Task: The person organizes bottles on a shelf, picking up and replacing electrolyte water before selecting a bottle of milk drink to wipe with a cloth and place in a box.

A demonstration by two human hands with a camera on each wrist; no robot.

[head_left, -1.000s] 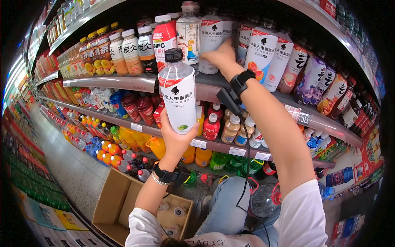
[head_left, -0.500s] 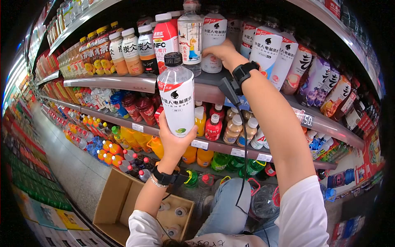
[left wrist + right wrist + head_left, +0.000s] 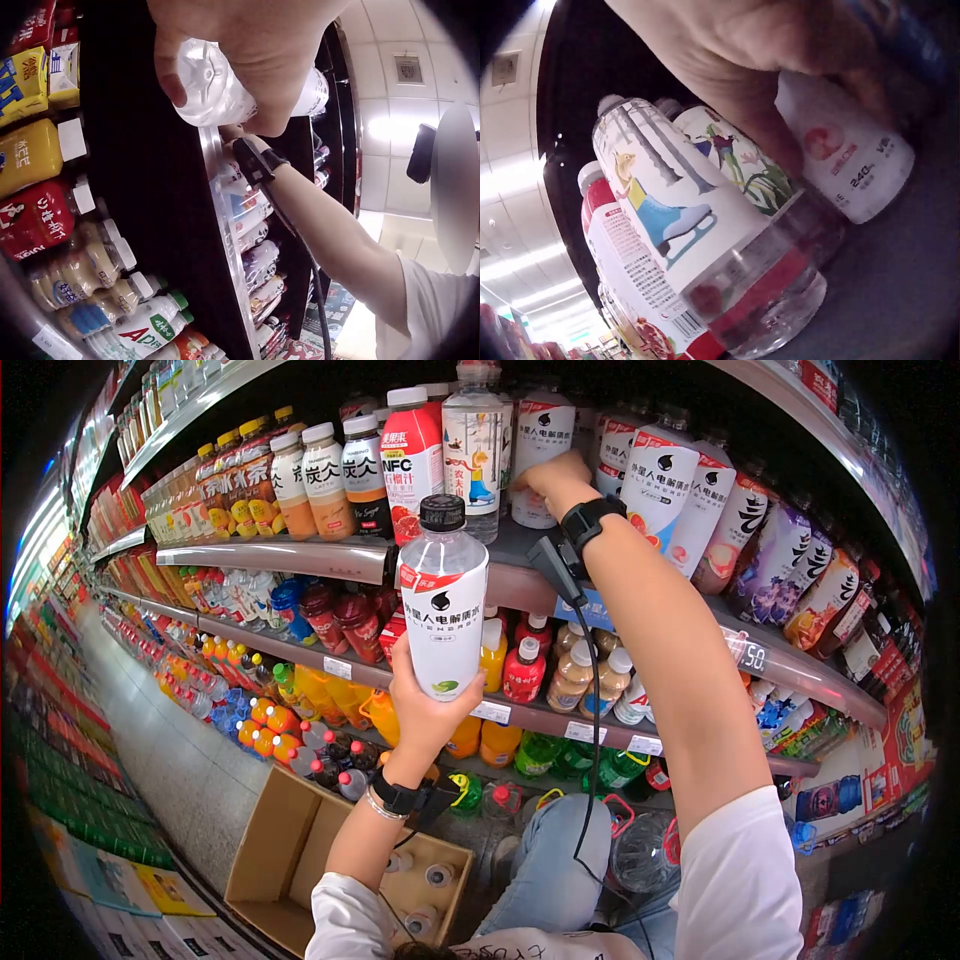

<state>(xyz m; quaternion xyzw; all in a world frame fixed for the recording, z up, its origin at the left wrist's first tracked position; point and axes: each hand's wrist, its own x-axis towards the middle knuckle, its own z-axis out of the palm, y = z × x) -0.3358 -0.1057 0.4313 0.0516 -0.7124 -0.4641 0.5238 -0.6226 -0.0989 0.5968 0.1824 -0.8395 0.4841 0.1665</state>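
A: What do the fingers hold?

B: The left hand (image 3: 425, 715) curls its fingers round the lower part of the lime bottle (image 3: 441, 625), upright, black cap on top. The right hand (image 3: 560, 482) grips the peach bottle (image 3: 543, 432) round its middle, over the shelf (image 3: 275, 563).

A: What could go wrong?

B: The left grip is low, so I judge the lime bottle could tip, with much of it standing above the fingers. The right fingers look cramped; a leftward nudge could topple the skate bottle (image 3: 472, 470). Whether the peach bottle bears on the shelf, I can't tell.

A: How many of each?

B: One bottle in each hand. Just left of the right fingers, one skate bottle, with one frog bottle (image 3: 739, 154) behind it; farther left, one red bottle (image 3: 406, 472) in front, then three coffee bottles (image 3: 325, 490). Right of those fingers, at least three more white bottles (image 3: 658, 472). Below the left fingers, one box (image 3: 268, 828) with three visible bottle tops (image 3: 438, 874).
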